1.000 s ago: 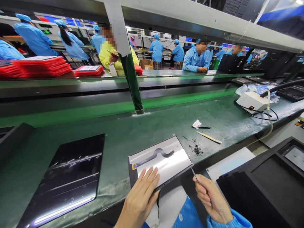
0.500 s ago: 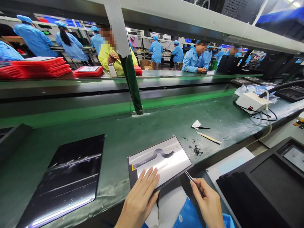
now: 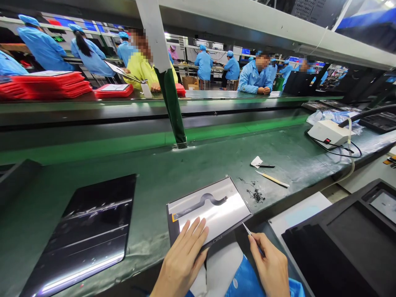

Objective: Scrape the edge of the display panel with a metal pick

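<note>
A display panel (image 3: 227, 206) with a silvery back lies on the green bench, its near edge at the bench's front edge. A dark flex cable (image 3: 194, 203) with an orange end curves across its back. My left hand (image 3: 185, 251) rests on the panel's near left part, fingers stretched out flat, thumb beside the near edge. In my right hand (image 3: 268, 258) are metal tweezers (image 3: 246, 229), pinched between thumb and fingers. Their tips are close together, just off the panel's near right corner. Whether they hold anything is too small to tell.
A glossy black panel (image 3: 95, 231) lies at the left. Black scraps (image 3: 256, 195), a yellowish pen-like tool (image 3: 272, 179) and a black tool (image 3: 266, 166) with white paper lie right. A white device (image 3: 329, 133) stands farther back; a black tray (image 3: 337, 247) is at right. A green post (image 3: 173, 111) rises behind.
The tweezers' tips have drawn together and sit slightly to the right. My left hand and the display panel stay put. Across the bench, a person in yellow now holds up a flat sheet.
</note>
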`<state>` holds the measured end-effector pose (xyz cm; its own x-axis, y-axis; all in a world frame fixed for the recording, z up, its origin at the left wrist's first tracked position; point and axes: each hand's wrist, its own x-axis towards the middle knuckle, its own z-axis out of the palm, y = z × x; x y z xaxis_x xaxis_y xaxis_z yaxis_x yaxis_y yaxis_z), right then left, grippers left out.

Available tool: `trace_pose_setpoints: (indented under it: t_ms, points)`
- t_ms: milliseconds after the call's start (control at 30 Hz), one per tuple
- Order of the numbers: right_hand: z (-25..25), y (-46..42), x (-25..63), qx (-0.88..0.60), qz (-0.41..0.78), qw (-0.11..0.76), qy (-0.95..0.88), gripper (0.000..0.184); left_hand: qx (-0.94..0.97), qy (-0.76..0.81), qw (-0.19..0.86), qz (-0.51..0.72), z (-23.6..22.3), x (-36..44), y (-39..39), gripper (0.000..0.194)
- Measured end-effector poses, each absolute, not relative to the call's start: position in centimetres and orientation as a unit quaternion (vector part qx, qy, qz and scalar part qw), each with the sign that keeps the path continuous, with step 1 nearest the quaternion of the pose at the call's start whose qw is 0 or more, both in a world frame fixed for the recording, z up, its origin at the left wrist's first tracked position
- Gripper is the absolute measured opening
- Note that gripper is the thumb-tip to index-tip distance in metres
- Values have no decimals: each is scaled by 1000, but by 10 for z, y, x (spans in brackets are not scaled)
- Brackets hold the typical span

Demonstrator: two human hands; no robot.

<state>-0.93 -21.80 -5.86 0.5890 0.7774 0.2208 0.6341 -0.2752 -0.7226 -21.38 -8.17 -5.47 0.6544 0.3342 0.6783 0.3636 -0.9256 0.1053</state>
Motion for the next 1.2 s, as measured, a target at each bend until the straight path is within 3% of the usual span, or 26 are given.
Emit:
trace_pose_setpoints:
  t_ms: [100,233,367,1200]
  points:
    - [-54,-213,-7,-782,185,454,-385,38,-911,-190,21,-365,-54,-214,-82,36]
    - [-47,-203,-1,-709,399,536,-225,50,-912,-185,23,-366,-55,-213,-82,35]
    - [-45,-201,4,-632,530,551,-129,53,-911,-186,25,-368,-54,-213,-82,34]
    - [-49,-207,-9,-613,543,552,-155,48,-908,-192,20,-371,-53,-212,-83,35]
